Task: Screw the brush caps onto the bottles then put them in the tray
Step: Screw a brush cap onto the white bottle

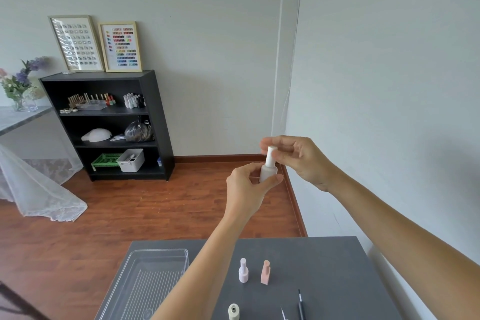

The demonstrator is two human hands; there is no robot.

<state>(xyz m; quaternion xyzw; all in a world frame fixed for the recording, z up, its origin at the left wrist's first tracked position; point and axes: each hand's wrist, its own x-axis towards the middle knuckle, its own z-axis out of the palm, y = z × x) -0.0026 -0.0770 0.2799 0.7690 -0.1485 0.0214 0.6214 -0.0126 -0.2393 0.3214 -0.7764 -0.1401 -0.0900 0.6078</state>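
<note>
I hold a white bottle (268, 173) up in the air in front of me, well above the table. My left hand (246, 189) grips its body from below. My right hand (296, 157) pinches the white brush cap (271, 154) that sits on the bottle's neck. On the grey table (324, 267) stand a lilac capped bottle (243, 271) and a pink capped bottle (265, 272). An open cream bottle (233, 312) stands at the bottom edge. A clear plastic tray (145, 283) lies on the table's left side with nothing in it.
Two thin brushes (300, 305) lie on the table near its front right. A white wall runs close along the table's right side. A black shelf unit (109, 125) with bottles and bins stands across the wooden floor.
</note>
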